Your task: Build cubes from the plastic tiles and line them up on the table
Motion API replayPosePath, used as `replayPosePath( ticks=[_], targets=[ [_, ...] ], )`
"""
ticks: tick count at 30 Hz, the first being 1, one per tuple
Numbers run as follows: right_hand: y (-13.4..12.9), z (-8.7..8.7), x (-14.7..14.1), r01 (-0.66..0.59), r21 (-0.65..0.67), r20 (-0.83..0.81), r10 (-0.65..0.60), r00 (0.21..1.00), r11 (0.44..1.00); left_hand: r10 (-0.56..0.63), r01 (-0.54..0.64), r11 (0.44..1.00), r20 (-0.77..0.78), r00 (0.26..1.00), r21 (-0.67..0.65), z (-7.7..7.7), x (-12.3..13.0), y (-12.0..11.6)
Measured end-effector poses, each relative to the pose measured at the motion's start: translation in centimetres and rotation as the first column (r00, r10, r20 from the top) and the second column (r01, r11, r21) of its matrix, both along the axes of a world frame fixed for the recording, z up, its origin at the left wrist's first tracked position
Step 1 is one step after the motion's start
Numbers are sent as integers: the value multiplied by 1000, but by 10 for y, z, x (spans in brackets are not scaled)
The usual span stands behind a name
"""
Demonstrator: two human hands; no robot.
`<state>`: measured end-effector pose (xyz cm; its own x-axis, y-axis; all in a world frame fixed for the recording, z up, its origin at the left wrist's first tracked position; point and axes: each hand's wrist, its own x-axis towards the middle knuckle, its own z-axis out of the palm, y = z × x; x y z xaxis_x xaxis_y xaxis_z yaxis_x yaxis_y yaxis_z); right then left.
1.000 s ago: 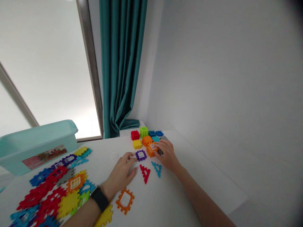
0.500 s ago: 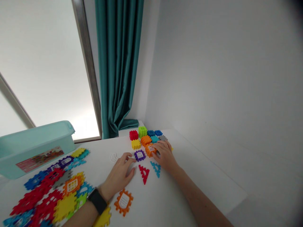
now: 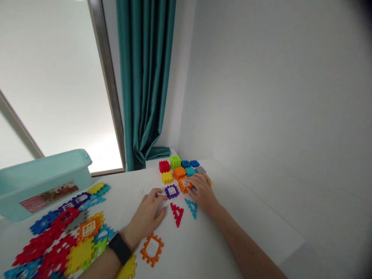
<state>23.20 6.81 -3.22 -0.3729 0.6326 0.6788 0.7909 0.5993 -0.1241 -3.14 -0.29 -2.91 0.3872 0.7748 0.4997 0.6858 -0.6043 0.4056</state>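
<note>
Orange waffle block [image 3: 183,185] sits under the right hand [image 3: 203,192] on the white table [image 3: 247,209]; fingers [image 3: 200,178] lie across its top, cannot tell if gripped or only touched; gray piece [image 3: 194,188] mostly hidden just beside them; left hand [image 3: 145,207] loosely curled, holding nothing, fingertips just beside purple square piece [image 3: 172,191]; black watch [image 3: 120,248] on left wrist; red triangle piece [image 3: 177,214] and teal triangle piece [image 3: 192,208] lie flat near both hands; orange frame piece [image 3: 152,249] nearer, by the left hand; white window inserts [image 3: 139,193] left of the purple piece; far side has built cubes, red [image 3: 164,166], green [image 3: 175,162], yellow [image 3: 167,177], orange [image 3: 179,173], packed close with blue, teal and gray pieces; flat multicolour pieces [image 3: 58,236] heaped at left, by pale teal plastic bin [image 3: 43,186]; teal curtain [image 3: 145,77] beyond the table
</note>
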Motion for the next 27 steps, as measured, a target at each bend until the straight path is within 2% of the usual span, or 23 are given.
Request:
replayPosePath(
  ticks=[27],
  targets=[
    [0,-2,-2,31,-27,21,-30,999,999,-7,7,1000,-24,1000,3,3,0,-2]
  ],
)
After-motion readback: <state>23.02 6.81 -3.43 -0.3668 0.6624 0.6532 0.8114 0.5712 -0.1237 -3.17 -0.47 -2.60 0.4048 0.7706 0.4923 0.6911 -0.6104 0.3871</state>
